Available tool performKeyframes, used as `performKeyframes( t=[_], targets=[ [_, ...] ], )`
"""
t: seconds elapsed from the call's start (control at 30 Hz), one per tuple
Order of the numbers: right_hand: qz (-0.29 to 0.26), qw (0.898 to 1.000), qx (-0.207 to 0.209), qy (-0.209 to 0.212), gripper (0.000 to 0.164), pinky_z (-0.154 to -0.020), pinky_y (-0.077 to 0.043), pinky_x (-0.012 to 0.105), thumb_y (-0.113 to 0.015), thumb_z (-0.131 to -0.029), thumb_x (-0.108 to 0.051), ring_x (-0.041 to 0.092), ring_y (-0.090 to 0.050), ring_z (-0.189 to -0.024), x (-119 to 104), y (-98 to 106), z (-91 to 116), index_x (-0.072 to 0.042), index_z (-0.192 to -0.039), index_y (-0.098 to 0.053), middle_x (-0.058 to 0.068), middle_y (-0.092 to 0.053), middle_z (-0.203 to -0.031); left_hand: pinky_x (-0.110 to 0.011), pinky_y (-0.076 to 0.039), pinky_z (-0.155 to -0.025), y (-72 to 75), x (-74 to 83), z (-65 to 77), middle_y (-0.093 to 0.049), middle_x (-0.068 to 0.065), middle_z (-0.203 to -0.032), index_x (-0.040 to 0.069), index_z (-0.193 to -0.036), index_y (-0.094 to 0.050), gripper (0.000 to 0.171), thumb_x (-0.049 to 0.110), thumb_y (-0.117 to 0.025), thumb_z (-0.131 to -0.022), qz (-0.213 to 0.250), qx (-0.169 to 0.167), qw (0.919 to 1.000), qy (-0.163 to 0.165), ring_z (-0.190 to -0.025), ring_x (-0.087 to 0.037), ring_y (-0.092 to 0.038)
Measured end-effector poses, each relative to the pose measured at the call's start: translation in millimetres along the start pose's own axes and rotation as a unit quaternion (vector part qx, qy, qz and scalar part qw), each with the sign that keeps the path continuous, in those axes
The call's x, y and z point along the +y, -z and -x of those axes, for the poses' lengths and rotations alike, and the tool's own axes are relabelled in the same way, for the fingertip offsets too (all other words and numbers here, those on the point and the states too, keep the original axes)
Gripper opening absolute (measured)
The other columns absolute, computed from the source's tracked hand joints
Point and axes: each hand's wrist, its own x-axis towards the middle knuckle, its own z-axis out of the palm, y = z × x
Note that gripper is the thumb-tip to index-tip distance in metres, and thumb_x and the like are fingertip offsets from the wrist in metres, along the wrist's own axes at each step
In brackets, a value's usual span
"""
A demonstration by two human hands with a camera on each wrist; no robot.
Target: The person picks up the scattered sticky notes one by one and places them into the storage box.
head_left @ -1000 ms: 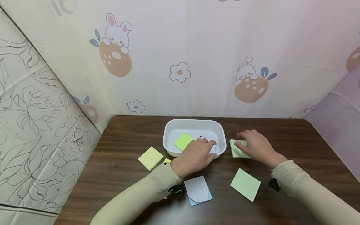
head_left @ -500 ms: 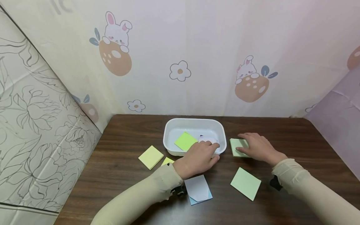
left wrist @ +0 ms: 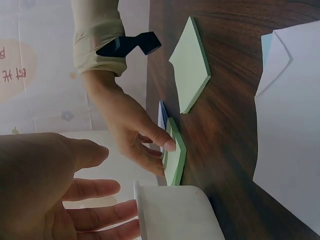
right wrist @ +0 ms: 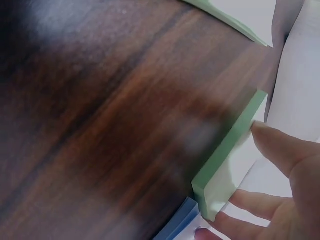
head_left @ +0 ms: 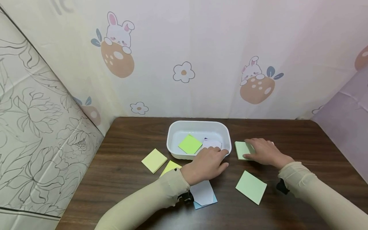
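Observation:
My left hand is over the front rim of a white plastic tub, its fingers loosely extended and holding nothing. In the tub lie a lime sticky-note pad and a whitish pad, partly hidden by that hand. My right hand rests over a pale green sticky-note pad. In the right wrist view, the thumb touches one end of this green pad and fingertips lie near its other end. A blue-edged pad with a whitish top sits beside it, under the fingers.
On the brown wooden table lie a pale yellow pad and a brighter yellow pad, partly under the left arm. A white-topped blue pad and another green pad lie nearer. A printed curtain hangs behind.
My left hand has drawn back and to the right, uncovering more of the pads in the tub and the brighter yellow pad. My right hand has shifted slightly right; the green pad stayed put.

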Motion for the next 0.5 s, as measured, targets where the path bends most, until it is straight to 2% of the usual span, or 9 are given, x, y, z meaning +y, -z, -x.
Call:
performKeyframes(
  t=[0.17, 0.5],
  targets=[
    [0.006, 1.000, -0.007, 0.002, 0.078, -0.079, -0.042, 0.060, -0.065, -0.077, -0.054, 0.042, -0.054, -0.107, 2.2, -0.9, -0.6, 0.002, -0.130, -0.053, 0.025, -0.058, -0.120, -0.028, -0.044, -0.060, -0.9, 3.5, -0.2, -0.061, 0.003, -0.086, 0.016, -0.115, -0.062, 0.033, 0.038, -0.053, -0.092, -0.006, 0.006, 1.0000, 0.000, -0.073, -0.014, -0.057],
    [0.010, 1.000, -0.003, -0.012, 0.081, -0.071, -0.042, 0.055, -0.065, -0.072, -0.062, 0.034, -0.054, -0.093, 1.1, -0.8, -1.5, 0.001, -0.123, -0.059, 0.021, -0.059, -0.109, -0.027, -0.046, -0.064, 2.1, 8.3, -0.5, -0.064, 0.003, -0.095, 0.016, -0.120, -0.062, 0.036, 0.038, -0.051, -0.093, -0.008, 0.005, 1.0000, 0.000, -0.080, -0.014, -0.059]
  ],
)
